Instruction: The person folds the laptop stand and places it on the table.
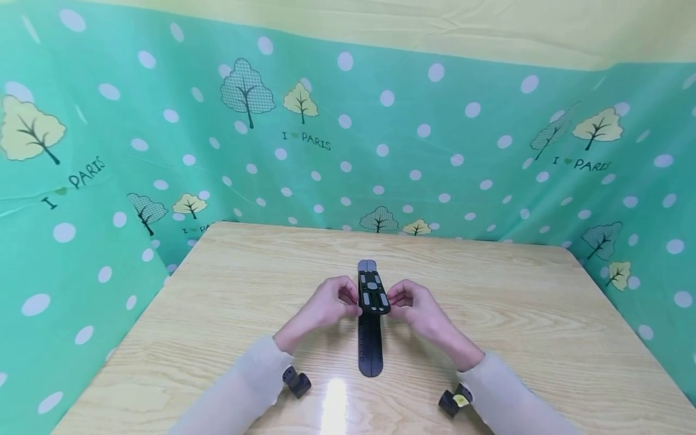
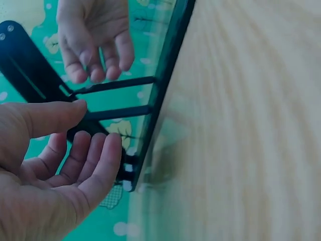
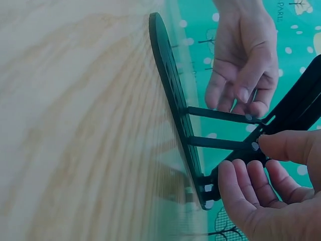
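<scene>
A black folding stand (image 1: 371, 350) rests on the table, its long base flat and its padded upper plate (image 1: 372, 286) raised at a slant. Two thin struts (image 3: 223, 114) link base and plate in the right wrist view. From the left, my left hand (image 1: 334, 302) pinches the stand's side, its thumb at the strut joint and its fingers curled beneath the plate. My right hand (image 1: 418, 308) holds the opposite side in the same way, thumb by the joint and fingers under the plate. Grey pads show on top of the plate.
The stand is near the middle of a light wooden table (image 1: 244, 260). A green dotted curtain (image 1: 326, 163) with printed trees hangs behind the table and along its sides. Small black devices (image 1: 296, 382) sit at both sleeve cuffs.
</scene>
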A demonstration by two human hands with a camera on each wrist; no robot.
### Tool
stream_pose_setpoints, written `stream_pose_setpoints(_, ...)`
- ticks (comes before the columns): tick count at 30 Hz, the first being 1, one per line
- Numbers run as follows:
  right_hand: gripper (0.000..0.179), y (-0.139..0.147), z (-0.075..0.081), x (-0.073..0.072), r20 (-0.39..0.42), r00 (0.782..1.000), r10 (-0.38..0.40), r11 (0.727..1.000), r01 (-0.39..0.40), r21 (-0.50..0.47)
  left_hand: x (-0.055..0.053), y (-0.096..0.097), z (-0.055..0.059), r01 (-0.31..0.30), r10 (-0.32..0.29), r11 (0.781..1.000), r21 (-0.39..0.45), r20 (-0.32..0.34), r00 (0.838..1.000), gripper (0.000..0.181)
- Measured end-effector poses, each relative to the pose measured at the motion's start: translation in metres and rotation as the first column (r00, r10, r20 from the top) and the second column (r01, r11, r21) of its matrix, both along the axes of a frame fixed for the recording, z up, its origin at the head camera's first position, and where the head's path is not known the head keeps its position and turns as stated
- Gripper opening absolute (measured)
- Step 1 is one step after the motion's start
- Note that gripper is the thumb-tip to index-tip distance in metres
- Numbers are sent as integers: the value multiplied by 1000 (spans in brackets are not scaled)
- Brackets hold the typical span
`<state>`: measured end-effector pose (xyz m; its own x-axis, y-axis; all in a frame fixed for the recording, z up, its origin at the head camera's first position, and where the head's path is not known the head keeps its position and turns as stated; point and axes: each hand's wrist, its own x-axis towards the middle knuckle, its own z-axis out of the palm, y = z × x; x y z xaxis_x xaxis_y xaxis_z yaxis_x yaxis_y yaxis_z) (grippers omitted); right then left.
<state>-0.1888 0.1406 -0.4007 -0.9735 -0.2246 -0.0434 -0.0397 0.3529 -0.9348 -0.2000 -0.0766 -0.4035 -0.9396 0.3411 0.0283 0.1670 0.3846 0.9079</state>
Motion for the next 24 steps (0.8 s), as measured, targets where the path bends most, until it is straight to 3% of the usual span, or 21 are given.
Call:
stream_pose_setpoints(5, 24, -4, -1, -1, 5, 1000, -9, 1000, 9, 9, 1, 4, -4, 3, -3, 1000, 3, 16, 1000, 21)
stream_pose_setpoints(13, 27, -10, -5, -5, 9, 1000, -12, 1000, 12, 21, 1, 5, -5, -47, 46, 998, 35, 29, 999, 22)
stream_pose_setpoints(24, 29, -13, -8, -8, 8, 1000, -5, 1000, 5, -3, -2, 9, -8, -34, 33, 999, 26, 36, 999, 23)
